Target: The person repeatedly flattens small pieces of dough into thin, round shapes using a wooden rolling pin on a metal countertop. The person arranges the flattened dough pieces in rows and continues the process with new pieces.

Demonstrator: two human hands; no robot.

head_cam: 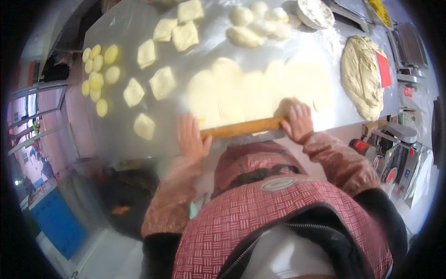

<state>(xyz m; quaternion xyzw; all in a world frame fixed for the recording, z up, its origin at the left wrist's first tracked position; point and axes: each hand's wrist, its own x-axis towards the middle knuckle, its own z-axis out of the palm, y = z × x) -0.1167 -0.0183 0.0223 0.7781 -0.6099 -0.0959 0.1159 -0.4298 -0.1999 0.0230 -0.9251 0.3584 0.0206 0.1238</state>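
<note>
A wooden rolling pin [240,128] lies across the near edge of a wide sheet of flattened dough [251,90], made of several overlapping pieces. My left hand [193,136] rests at the pin's left end, palm down with its fingers pointing away from me. At the right end is my right hand [296,118], its fingers bent over the pin's tip. Whether either hand grips the pin firmly is hard to tell. Folded square dough pieces [163,83] lie left of the sheet, and small yellow rounds [95,81] farther left. Several plump dough pieces [245,36] sit beyond the sheet.
A large dough mass [360,76] with a red scraper [384,69] against it lies at the right of the metal table [118,132]. A floury bowl [315,14] stands at the back. Metal equipment [397,153] is beside the table's right end.
</note>
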